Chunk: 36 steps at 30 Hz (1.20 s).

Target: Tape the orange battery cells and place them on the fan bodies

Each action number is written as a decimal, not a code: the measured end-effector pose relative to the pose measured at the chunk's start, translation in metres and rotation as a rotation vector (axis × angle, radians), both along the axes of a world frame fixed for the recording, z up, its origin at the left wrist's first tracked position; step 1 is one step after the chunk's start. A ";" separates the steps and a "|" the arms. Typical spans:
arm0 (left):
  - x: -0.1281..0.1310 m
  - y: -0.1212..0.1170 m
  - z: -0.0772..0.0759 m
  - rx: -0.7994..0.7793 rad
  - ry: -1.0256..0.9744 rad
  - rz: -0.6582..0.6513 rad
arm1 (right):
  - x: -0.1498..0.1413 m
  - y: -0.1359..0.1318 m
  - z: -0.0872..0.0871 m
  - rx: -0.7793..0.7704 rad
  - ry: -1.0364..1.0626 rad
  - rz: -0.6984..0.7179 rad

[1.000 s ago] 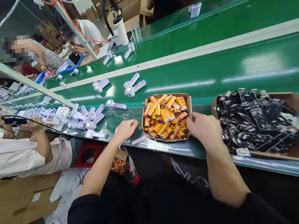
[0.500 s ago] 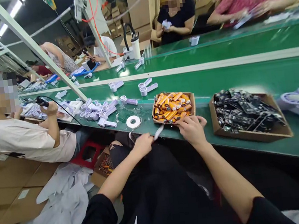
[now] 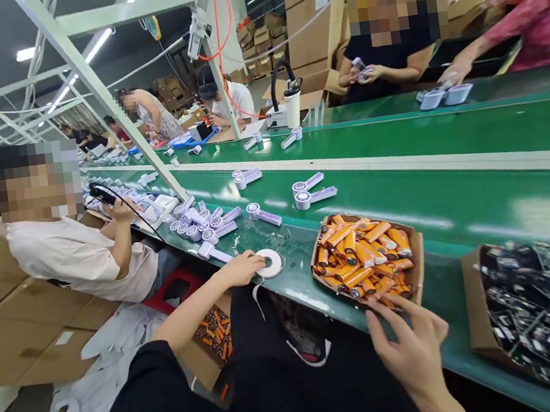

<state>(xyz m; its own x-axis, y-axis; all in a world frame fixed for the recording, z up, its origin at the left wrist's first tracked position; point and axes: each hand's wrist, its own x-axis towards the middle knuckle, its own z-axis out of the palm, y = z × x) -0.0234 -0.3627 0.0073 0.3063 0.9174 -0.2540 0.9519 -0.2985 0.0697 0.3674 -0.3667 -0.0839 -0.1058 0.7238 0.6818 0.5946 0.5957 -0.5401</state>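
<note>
Tape roll at twelve o'clock and battery box at one are presumably placed for reach, left hand grip unclear, right hand loosely spread.

The head camera looks forward and down across the workbench.

Partly unseen
The right edge crops the box of dark parts; the left hand partly covers the white roll.
</note>
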 end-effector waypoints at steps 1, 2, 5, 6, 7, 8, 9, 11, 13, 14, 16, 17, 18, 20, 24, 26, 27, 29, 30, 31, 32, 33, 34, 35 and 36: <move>0.003 0.004 0.001 0.000 0.008 0.003 | -0.007 -0.005 0.004 -0.051 0.066 0.024; 0.008 0.005 0.003 0.023 0.004 0.009 | -0.016 -0.010 0.010 -0.136 0.137 0.073; 0.037 -0.004 0.007 0.213 -0.061 0.020 | -0.052 -0.019 0.032 -0.567 0.288 0.369; 0.047 -0.010 0.009 0.286 -0.104 0.000 | -0.064 -0.019 0.040 -0.716 0.291 0.487; 0.054 -0.015 0.010 0.348 -0.154 -0.034 | -0.076 -0.020 0.045 -0.821 0.272 0.577; 0.059 -0.020 0.011 0.400 -0.207 -0.076 | -0.086 -0.020 0.050 -0.878 0.237 0.642; 0.061 -0.024 0.012 0.448 -0.255 -0.109 | -0.094 -0.021 0.053 -0.888 0.185 0.690; 0.058 -0.026 0.009 0.581 -0.348 -0.110 | -0.102 -0.024 0.056 -0.826 0.023 0.767; 0.046 -0.024 0.004 0.721 -0.418 -0.055 | -0.100 -0.022 0.058 -0.741 -0.199 0.838; 0.039 -0.021 0.001 0.767 -0.440 -0.038 | -0.095 -0.016 0.060 -0.701 -0.292 0.837; 0.026 -0.015 -0.005 0.805 -0.462 -0.053 | -0.081 0.011 0.069 -0.580 -0.372 0.686; 0.022 -0.012 -0.008 0.807 -0.467 -0.070 | -0.073 0.031 0.076 -0.500 -0.371 0.566; 0.020 -0.009 -0.010 0.805 -0.472 -0.089 | -0.066 0.054 0.084 -0.396 -0.371 0.438; 0.020 -0.003 -0.013 0.781 -0.480 -0.121 | -0.056 0.103 0.099 -0.231 -0.494 0.290; 0.030 0.011 -0.016 0.681 -0.480 -0.200 | -0.053 0.170 0.107 -0.247 -0.740 0.374; 0.034 0.018 -0.016 0.663 -0.486 -0.235 | -0.055 0.179 0.098 -0.332 -0.562 0.459; 0.035 0.020 -0.016 0.661 -0.486 -0.252 | -0.055 0.178 0.094 -0.370 -0.376 0.453; 0.037 0.023 -0.015 0.658 -0.467 -0.271 | -0.053 0.168 0.087 -0.409 0.026 0.354; 0.038 0.024 -0.013 0.656 -0.447 -0.277 | -0.052 0.161 0.086 -0.421 0.198 0.296; 0.039 0.024 -0.012 0.653 -0.422 -0.283 | -0.050 0.153 0.088 -0.435 0.328 0.257; 0.040 0.024 -0.010 0.652 -0.395 -0.289 | -0.049 0.143 0.091 -0.458 0.409 0.241; 0.042 0.024 -0.007 0.654 -0.367 -0.297 | -0.049 0.133 0.096 -0.495 0.448 0.246; 0.043 0.024 -0.004 0.657 -0.338 -0.310 | -0.049 0.124 0.102 -0.539 0.465 0.258; 0.045 0.025 -0.002 0.663 -0.309 -0.328 | -0.051 0.115 0.107 -0.576 0.446 0.275; 0.047 0.025 0.002 0.670 -0.279 -0.346 | -0.054 0.107 0.112 -0.597 0.393 0.293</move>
<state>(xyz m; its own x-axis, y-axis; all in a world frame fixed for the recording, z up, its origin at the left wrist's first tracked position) 0.0231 -0.3376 0.0089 0.5718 0.6893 0.4448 0.7719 -0.6357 -0.0071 0.3133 -0.2593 0.0283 -0.1804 0.9605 0.2120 0.1555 0.2407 -0.9581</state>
